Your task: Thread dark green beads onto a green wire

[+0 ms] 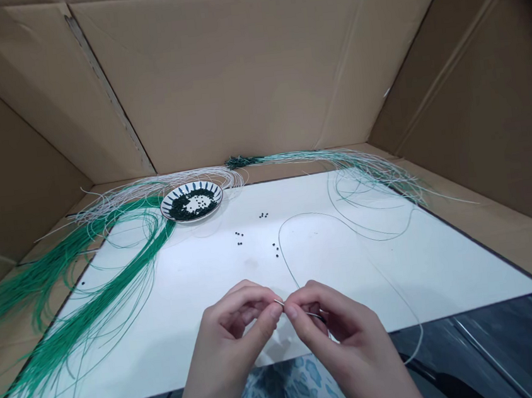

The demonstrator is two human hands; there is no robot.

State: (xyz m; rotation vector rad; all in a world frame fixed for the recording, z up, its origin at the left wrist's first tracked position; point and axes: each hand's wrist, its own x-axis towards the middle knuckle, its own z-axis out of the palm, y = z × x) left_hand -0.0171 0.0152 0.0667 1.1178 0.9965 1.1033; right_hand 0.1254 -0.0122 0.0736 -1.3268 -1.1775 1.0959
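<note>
Over the white board (185, 296), the left hand (227, 352) and right hand (345, 339) pinch a fine metal needle (279, 302) between their fingertips, held close together for precise control, its thin cord (279, 242) looping loosely away.

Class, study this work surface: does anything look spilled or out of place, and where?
Yes: several small dark beads lie scattered on the white board, apart from the blue-and-white plate that holds the rest, so they look spilled.
</note>
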